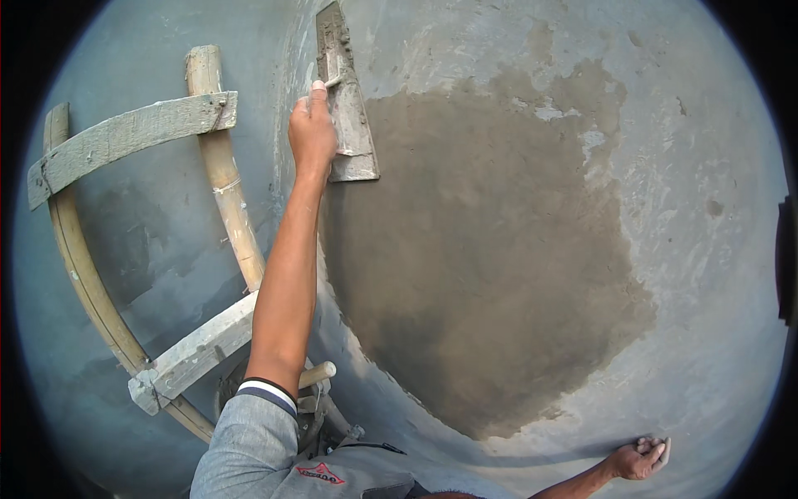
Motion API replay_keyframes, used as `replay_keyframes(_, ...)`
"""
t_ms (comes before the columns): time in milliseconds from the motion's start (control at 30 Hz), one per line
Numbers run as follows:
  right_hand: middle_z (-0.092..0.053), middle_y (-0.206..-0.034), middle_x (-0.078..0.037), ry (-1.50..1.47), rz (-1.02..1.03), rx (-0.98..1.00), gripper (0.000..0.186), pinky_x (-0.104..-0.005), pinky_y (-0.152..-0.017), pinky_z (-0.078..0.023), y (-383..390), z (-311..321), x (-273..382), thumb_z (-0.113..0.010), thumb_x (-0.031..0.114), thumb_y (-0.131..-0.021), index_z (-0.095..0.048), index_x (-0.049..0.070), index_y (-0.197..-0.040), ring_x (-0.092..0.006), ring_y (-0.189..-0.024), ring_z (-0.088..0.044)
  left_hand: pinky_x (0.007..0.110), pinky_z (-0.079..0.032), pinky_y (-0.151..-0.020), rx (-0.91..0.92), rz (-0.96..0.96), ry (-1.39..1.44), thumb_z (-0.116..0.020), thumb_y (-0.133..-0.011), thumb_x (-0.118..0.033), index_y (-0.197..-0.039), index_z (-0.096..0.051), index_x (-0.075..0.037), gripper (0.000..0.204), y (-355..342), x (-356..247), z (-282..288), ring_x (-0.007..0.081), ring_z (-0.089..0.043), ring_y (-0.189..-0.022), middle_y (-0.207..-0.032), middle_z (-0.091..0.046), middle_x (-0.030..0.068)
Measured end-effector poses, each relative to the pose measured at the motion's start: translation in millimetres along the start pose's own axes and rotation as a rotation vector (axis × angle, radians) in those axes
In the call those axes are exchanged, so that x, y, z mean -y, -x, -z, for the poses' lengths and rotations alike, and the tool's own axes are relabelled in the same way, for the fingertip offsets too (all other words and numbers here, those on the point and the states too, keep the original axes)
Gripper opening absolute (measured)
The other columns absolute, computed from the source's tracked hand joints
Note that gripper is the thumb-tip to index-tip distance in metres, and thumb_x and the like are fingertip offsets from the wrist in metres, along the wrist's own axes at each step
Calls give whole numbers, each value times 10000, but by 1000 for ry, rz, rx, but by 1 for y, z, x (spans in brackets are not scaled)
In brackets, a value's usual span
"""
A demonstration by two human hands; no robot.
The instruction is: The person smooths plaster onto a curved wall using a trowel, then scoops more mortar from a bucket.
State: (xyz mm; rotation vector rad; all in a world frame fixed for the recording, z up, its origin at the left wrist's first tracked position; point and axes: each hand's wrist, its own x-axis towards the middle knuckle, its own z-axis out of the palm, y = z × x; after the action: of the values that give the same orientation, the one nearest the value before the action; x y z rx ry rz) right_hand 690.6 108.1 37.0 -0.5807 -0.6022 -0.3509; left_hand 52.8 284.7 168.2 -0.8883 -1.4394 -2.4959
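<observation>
My left hand (312, 137) grips the handle of a long metal trowel (353, 154) crusted with mortar, its blade lying against the plastered surface near the top. Beside and below it spreads a darker, damp-looking patch of plaster (474, 258) with ragged edges, surrounded by paler grey plaster (698, 208). My right hand (640, 457) is at the lower right, its fingers curled, close to the pale surface, with nothing visible in them.
A ladder of bamboo poles (224, 187) and rough wooden rungs (191, 353) stands to the left of my arm against a curved grey plastered surface (125, 241). The plaster bends in a corner or curve just right of the ladder.
</observation>
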Motion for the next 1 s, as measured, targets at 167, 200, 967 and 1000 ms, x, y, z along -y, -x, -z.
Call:
replay_keyframes(167, -481, -687, -44, -49, -2, 33, 240, -231, -531, -329, -1, 10, -9, -514, 132, -932, -584, -72, -1037, -93, -563, -366, 233, -315, -394, 233, -112, 281, -481, -965, -422, -817, -538, -67, 389, 48, -65, -19, 59, -372, -458, -589, -415, -45)
replay_keyframes(200, -521, -720, -54, -29, 26, 33, 241, -231, -530, -339, -8, 18, -16, -510, 131, -935, -594, -66, -1044, -101, -574, -391, 254, -368, -428, 321, -219, 338, -498, -964, -408, -834, -548, -37, 396, 75, -92, -36, 80, -405, -460, -598, -434, -39)
replay_keyframes(967, -588, -801, -124, 724, 853, 135, 176, -409, -500, -443, -14, 8, 0, -540, 198, -925, -506, 29, -893, -304, -663, -585, 373, -469, -530, 302, -218, 269, -482, -931, -485, -687, -580, 6, 557, 14, -147, -55, 240, -607, -535, -579, -609, 139)
replay_keyframes(1000, -588, -801, -124, 712, 851, 142, 176, -409, -500, -443, -11, 5, 0, -540, 198, -925, -506, 29, -893, -304, -663, -585, 378, -491, -527, 339, -330, 406, -513, -914, -471, -708, -590, 17, 536, 42, -173, -65, 269, -626, -528, -561, -602, 159)
